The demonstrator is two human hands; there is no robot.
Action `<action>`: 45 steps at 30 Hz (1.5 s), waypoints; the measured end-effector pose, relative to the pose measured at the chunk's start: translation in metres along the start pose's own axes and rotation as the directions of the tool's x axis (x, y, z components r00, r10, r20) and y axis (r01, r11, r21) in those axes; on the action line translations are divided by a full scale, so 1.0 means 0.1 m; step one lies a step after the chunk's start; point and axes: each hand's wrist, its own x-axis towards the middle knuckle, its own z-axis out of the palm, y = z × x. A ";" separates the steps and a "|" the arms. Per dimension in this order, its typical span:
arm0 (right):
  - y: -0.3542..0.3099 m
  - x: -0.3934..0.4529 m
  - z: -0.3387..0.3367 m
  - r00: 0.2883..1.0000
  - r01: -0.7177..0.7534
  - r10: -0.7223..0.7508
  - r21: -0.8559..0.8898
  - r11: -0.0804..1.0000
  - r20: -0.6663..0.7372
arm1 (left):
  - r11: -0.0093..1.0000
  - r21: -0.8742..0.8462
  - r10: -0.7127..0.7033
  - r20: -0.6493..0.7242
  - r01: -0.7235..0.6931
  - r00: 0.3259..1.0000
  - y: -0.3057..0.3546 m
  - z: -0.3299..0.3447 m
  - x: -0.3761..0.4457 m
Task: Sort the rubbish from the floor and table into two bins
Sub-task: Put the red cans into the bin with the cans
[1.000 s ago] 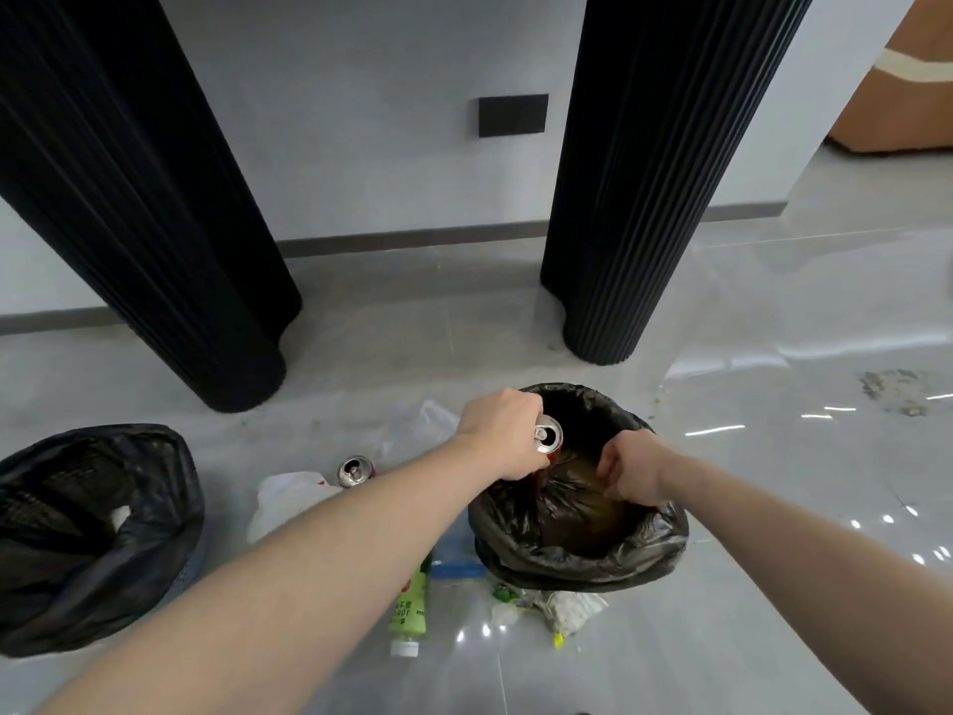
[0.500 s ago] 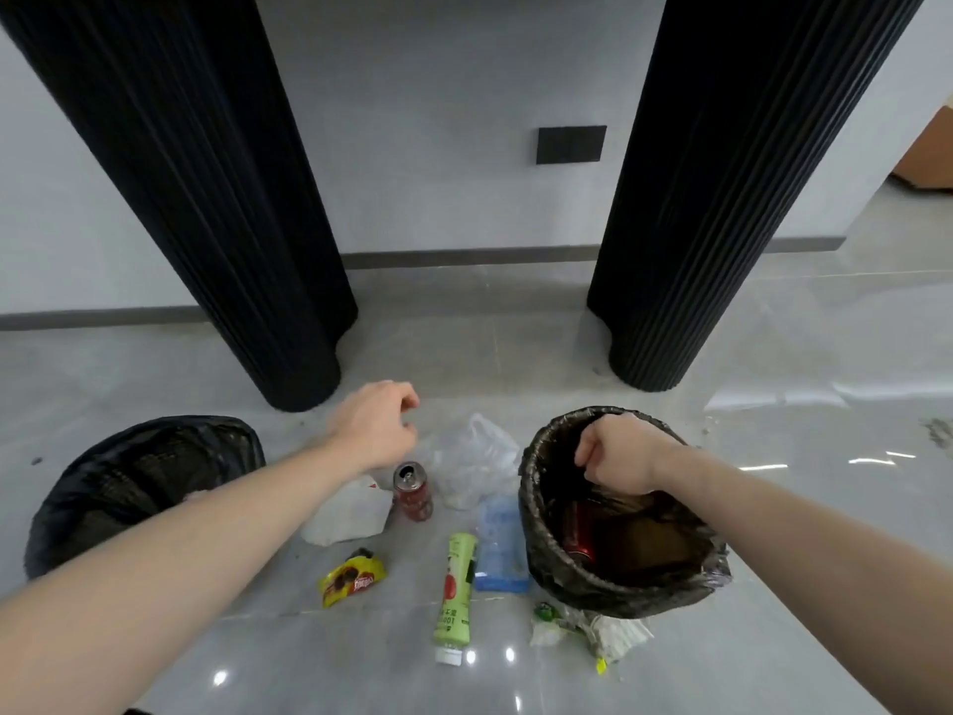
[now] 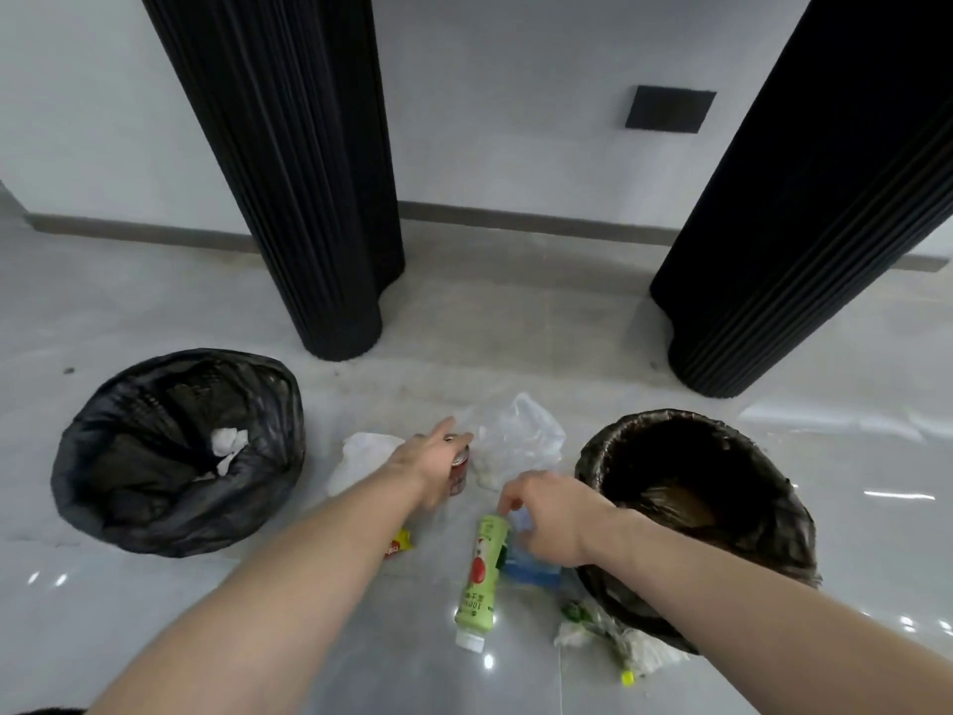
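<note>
On the grey floor point(image 3: 515, 348), the left hand point(image 3: 430, 461) grasps an upright red can point(image 3: 459, 474) between two bins, while the right hand point(image 3: 546, 518), fingers curled, reaches onto a blue packet point(image 3: 533, 567) beside a green bottle point(image 3: 482, 570).

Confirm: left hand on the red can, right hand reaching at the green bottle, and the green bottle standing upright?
Not quite. In the head view the green bottle lies flat on the floor, cap toward the camera. The left hand is on the red can; the right hand reaches at the bottle.
</note>
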 end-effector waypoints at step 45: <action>-0.18 -1.37 -0.74 0.831 0.199 0.060 0.398 0.896 -0.552 | 0.913 -0.321 -0.030 -0.670 -0.253 0.742 0.12 -1.23 -2.07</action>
